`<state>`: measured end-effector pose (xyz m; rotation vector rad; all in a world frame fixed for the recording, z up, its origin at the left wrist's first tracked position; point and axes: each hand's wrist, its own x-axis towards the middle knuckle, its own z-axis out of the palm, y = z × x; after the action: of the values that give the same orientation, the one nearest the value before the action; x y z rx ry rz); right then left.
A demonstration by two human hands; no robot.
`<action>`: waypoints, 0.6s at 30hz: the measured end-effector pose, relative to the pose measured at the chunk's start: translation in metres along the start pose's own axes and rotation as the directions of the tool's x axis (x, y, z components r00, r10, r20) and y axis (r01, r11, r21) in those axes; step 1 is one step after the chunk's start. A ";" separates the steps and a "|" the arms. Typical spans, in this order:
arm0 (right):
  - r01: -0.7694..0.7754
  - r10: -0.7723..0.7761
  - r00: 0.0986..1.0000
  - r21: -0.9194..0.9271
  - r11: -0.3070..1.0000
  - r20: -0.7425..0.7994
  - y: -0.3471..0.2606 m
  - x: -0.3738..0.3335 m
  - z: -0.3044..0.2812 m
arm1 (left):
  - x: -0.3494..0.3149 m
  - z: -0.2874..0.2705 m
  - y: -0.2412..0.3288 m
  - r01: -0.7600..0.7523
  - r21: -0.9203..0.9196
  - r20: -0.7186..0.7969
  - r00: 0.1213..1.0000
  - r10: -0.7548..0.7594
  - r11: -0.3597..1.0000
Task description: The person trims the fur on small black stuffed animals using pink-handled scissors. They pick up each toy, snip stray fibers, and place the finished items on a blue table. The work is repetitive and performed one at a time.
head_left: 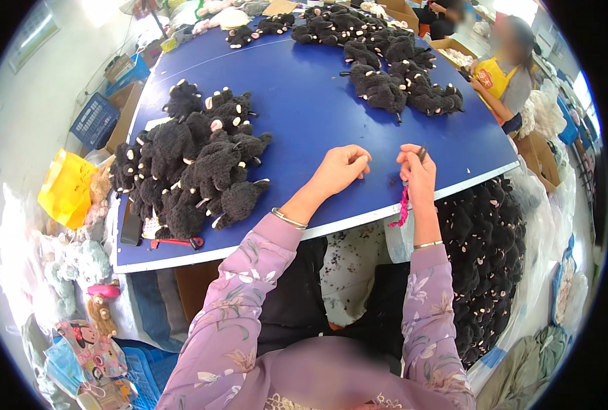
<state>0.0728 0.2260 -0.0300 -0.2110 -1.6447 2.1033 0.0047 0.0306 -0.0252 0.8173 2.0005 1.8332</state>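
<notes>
My left hand is held over the front part of the blue table, its fingers curled in with thumb and fingertips together. Whether anything sits in that pinch cannot be seen. To its right, my right hand is closed around a small dark tool, whose tip shows between the fingers. A bright pink braided cord hangs below that hand, over the table's edge. Dark fluff lies on the tabletop between the hands. On the left, a heap of black fluffy plush toys with small pale parts is piled up.
The blue table has a white edge. More black plush toys lie at its far right. A red-handled tool and a dark phone-like object are at the near left. A large bag of black plush stands at right; a person in a yellow apron sits beyond.
</notes>
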 end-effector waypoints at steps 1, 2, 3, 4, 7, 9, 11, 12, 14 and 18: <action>-0.001 0.001 1.000 -0.005 1.000 0.008 0.001 0.002 0.000 | 0.001 -0.001 0.000 -0.009 0.004 0.003 1.000 0.009 1.000; -0.013 0.013 1.000 -0.034 0.999 0.000 0.002 0.003 -0.002 | 0.002 0.001 -0.001 -0.004 0.015 0.004 1.000 0.004 1.000; -0.024 0.024 1.000 -0.027 0.999 0.001 0.004 0.005 -0.003 | 0.002 0.002 -0.003 -0.009 0.014 0.000 1.000 0.009 1.000; -0.034 0.034 0.999 -0.021 0.999 0.003 0.003 0.004 0.000 | 0.001 0.002 -0.005 -0.013 0.013 -0.004 1.000 0.014 1.000; -0.069 0.070 0.996 -0.020 0.997 0.050 0.002 0.003 0.005 | 0.005 0.003 -0.011 0.001 0.040 -0.010 1.000 -0.001 0.999; -0.070 0.072 0.996 -0.040 0.997 0.049 -0.003 0.001 0.003 | 0.017 0.008 -0.012 0.030 0.046 0.021 0.999 -0.031 0.998; -0.099 0.103 0.992 -0.052 0.994 0.077 -0.003 0.004 0.001 | 0.033 0.007 -0.009 0.064 0.048 0.020 0.998 -0.065 0.997; -0.107 0.114 0.989 -0.074 0.992 0.099 -0.003 0.006 -0.003 | 0.044 0.007 -0.008 0.060 0.026 -0.028 0.998 -0.059 0.998; -0.126 0.143 0.978 -0.118 0.985 0.153 -0.007 0.011 -0.008 | 0.068 0.003 -0.008 0.050 -0.018 -0.137 0.989 -0.052 0.999; -0.147 0.198 0.951 -0.219 0.965 0.237 -0.013 0.034 -0.027 | 0.130 -0.023 -0.044 -0.132 0.157 -0.432 0.882 0.188 0.979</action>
<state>0.0566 0.2675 -0.0194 -0.1553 -2.0620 2.1663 -0.1205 0.0880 -0.0458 0.6539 2.4074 2.1668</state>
